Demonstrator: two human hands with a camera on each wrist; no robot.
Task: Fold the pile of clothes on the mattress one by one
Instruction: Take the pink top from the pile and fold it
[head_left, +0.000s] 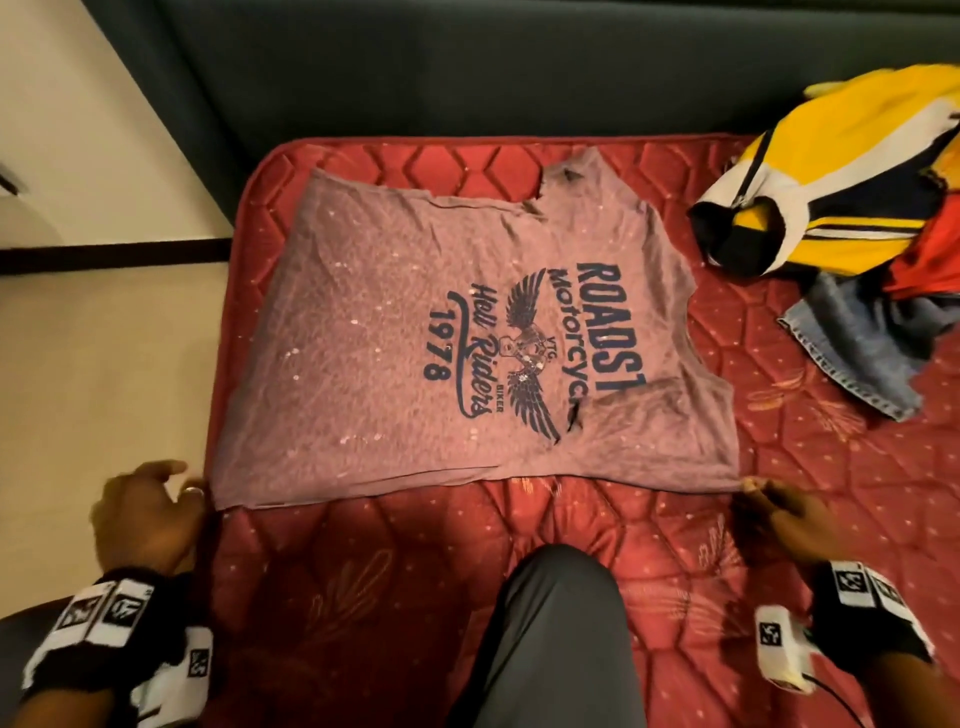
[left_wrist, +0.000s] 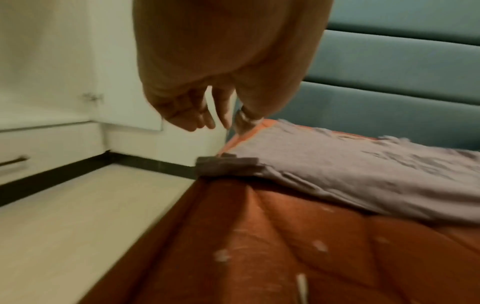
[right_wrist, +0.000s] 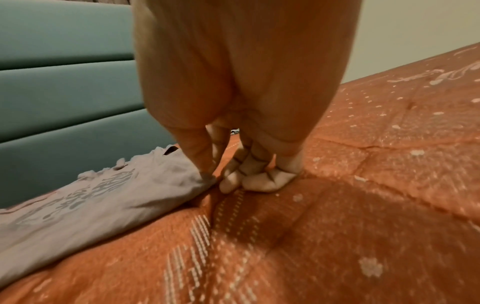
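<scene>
Right hand (head_left: 779, 512) is pinching the near right corner of the grey-purple T-shirt (head_left: 415, 332) between thumb and forefinger, its other fingers curling down onto the mattress (head_left: 597, 525). Left hand (head_left: 148, 519) is hovering just beside the shirt's near left corner, fingers loosely bent and holding nothing; the left wrist view is showing a gap between its fingertips (left_wrist: 207, 123) and the cloth.

That shirt is lying spread flat and print up on the left part of the mattress, neck toward the pile of clothes (head_left: 852, 228), which is sitting well apart at the far right edge. It is looking thin, light and limp, with ragged cut armholes, so it will likely be drooping and creasing wherever it is not supported. Corners and hems are seeming the best places to take hold, one in each hand, keeping the edge taut while folding.

Red quilted fabric is covering the mattress, which is looking soft and giving slightly under the fingers. A dark green padded headboard (head_left: 467, 67) is running along the far side, pale floor (head_left: 104, 364) is lying to the left, and a knee in grey trousers (head_left: 561, 634) is resting on the near edge.
</scene>
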